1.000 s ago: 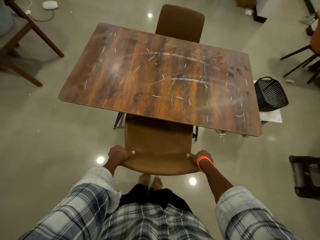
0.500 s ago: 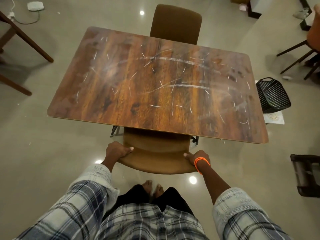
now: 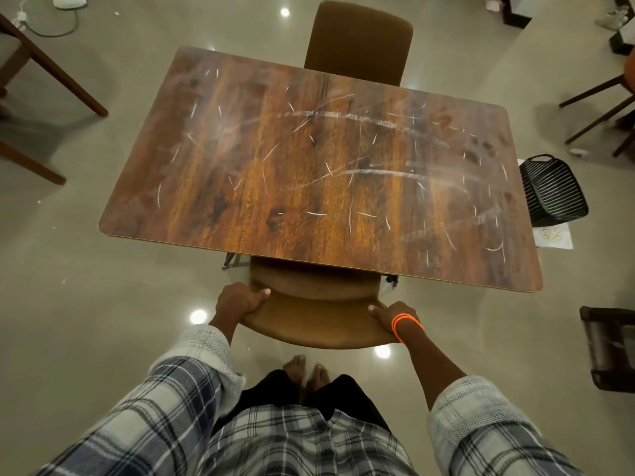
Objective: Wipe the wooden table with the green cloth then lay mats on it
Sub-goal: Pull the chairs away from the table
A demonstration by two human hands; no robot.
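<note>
Both hands, left and right, are gripping the chair back at 6 o'clock; seat risks jamming under the streaked bench.

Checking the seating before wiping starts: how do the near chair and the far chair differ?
The near chair has both hands on its backrest, left hand and right hand; the far chair is untouched. The near chair's seat is tucked under the wooden table; the far chair shows only its backrest. Both are brown.

Glossy streaked wood-grain table, matt brown upholstered chair, shiny tiled floor
</note>
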